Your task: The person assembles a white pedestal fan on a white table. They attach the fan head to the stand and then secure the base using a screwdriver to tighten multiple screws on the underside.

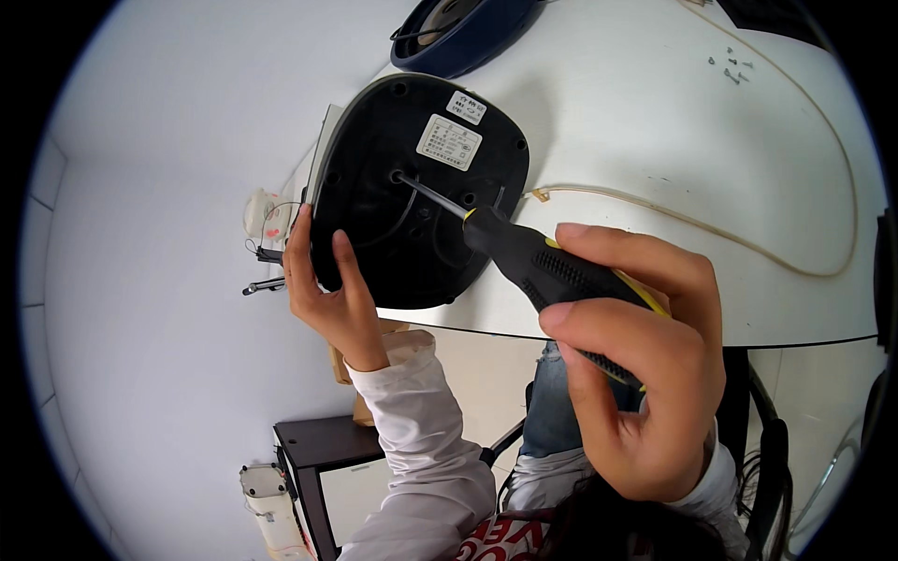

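Clearly the black appliance base [412,196] lies underside-up at the edge of the white desk [655,140], so its screw holes face the person. The left hand [327,285] clasps the near left rim of the base, fingers [299,245] curled over the edge and thumb pressed on the black face, apparently to keep it from turning. The right hand [636,365], just right of the base, has its fingers clamped around the black-and-yellow handle of a screwdriver [524,257], whose thin shaft slants up and left so the tip sits in a recessed hole near the middle of the base, beside the white labels [449,142]. Small loose screws [731,69] lie well apart, far right of the base, and a thin pale cord [748,245] curves across the desk.
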Demonstrator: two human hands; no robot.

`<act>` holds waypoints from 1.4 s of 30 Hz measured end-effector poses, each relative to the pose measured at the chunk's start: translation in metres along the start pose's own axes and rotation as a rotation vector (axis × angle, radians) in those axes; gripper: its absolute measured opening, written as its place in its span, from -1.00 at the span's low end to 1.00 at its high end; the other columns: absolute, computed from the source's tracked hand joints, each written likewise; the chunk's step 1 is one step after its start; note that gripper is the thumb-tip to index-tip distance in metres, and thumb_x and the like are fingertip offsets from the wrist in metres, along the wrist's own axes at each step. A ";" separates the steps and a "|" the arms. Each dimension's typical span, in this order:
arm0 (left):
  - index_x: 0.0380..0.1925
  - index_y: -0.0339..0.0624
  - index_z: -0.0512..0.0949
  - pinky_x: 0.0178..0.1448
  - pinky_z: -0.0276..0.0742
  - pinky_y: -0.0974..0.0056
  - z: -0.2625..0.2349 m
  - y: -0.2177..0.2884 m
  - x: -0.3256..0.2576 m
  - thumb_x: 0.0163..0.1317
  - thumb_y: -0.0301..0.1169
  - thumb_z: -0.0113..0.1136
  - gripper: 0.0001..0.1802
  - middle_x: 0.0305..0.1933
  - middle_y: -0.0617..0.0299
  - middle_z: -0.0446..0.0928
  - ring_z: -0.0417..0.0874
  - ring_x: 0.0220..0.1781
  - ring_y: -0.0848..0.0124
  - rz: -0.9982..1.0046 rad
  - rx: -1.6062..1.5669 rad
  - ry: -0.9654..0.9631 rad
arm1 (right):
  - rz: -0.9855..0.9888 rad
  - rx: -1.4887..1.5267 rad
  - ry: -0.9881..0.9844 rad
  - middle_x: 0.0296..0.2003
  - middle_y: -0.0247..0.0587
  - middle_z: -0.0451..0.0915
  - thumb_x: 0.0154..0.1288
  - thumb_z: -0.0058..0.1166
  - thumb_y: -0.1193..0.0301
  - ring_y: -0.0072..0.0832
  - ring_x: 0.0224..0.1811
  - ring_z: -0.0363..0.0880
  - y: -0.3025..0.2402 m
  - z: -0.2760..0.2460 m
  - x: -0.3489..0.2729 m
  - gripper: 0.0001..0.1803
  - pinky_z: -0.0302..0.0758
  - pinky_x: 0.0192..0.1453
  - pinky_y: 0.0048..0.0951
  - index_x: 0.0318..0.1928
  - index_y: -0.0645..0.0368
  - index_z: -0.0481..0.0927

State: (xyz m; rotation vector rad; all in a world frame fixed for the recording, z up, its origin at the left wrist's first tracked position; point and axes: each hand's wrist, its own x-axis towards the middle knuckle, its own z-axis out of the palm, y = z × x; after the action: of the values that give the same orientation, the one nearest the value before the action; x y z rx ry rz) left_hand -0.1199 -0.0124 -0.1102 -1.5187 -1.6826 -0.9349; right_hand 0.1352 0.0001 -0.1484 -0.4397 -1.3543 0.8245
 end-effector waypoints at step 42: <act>-0.06 -0.25 0.56 -0.03 0.45 0.30 -0.005 0.002 0.008 0.13 -0.52 0.21 -0.68 -0.12 0.17 0.58 0.58 -0.10 0.34 -0.041 -0.115 -0.024 | 0.047 -0.554 -0.201 -0.19 0.10 0.54 0.29 0.04 0.37 -0.11 -0.37 0.60 -0.032 -0.014 0.015 -0.57 0.52 -0.31 -0.33 0.03 0.47 0.38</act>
State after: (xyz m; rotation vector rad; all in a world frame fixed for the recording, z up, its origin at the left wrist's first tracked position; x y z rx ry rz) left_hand -0.1181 -0.0127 -0.1010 -1.5810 -1.7084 -1.0546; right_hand 0.1567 -0.0075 -0.1187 -0.8374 -1.7684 0.5296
